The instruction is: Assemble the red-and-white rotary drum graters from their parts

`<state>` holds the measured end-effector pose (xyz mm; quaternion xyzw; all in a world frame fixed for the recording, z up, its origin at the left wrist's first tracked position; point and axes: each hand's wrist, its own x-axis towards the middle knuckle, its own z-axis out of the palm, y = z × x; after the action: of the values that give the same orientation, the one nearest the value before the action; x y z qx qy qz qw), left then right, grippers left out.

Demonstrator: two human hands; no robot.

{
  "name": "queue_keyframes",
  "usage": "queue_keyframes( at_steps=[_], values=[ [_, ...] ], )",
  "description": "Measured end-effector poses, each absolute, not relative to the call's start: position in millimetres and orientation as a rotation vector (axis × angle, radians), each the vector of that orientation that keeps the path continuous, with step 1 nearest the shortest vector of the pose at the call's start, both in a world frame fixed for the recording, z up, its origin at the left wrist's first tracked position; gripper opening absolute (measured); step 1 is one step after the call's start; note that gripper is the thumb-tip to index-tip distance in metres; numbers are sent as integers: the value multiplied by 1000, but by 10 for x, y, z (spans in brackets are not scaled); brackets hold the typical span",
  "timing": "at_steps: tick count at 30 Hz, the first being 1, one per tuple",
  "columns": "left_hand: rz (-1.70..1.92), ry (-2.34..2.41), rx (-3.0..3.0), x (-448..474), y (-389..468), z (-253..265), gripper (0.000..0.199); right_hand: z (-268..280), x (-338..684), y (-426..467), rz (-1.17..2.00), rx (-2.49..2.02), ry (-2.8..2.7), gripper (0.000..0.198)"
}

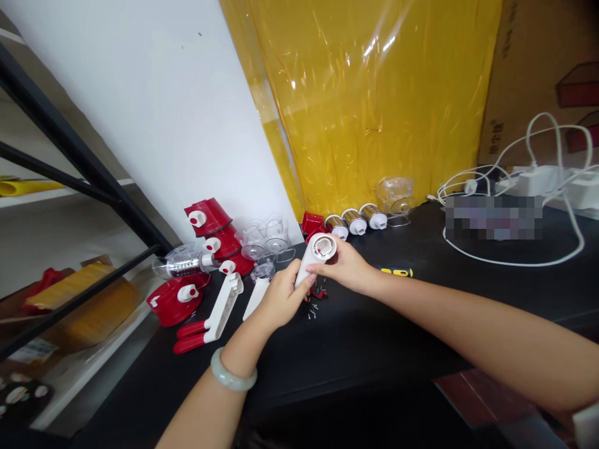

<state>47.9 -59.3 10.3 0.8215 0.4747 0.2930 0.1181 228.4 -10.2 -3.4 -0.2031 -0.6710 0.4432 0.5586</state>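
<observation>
A white plastic crank arm [309,257] with a round, hollow end is between my hands, raised just above the black table. My left hand [282,294] is closed around its lower part. At the round end, my right hand [347,267] grips it with the thumb laid along the near side. Small screws [312,310] and a small red plastic piece [321,294] lie on the table just beyond my fingers. To the left are white handles with red grips [223,305] and another white handle [256,298], partly hidden by my left arm.
Red grater bodies [206,218] and clear plastic parts [266,237] stand at the left. Metal grating drums [354,221] line the back beside a clear container [395,194]. A yellow-and-black tool handle [397,272] lies behind my right forearm. White cables [510,264] spread at the right.
</observation>
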Motion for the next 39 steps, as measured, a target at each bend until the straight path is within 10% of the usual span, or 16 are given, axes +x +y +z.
queue_keyframes(
  at_steps=[6, 14, 39],
  values=[
    [927, 1434, 2313, 438, -553, 147, 25, -31, 2459, 146, 971, -536, -1854, 60],
    [1027, 1662, 2352, 374, -508, 198, 25, 44, 2716, 203, 92, -1311, -2667, 31],
    [1182, 1864, 2182, 379, -385, 104, 35, 294, 2912, 117, 44, -1725, -2685, 43]
  ],
)
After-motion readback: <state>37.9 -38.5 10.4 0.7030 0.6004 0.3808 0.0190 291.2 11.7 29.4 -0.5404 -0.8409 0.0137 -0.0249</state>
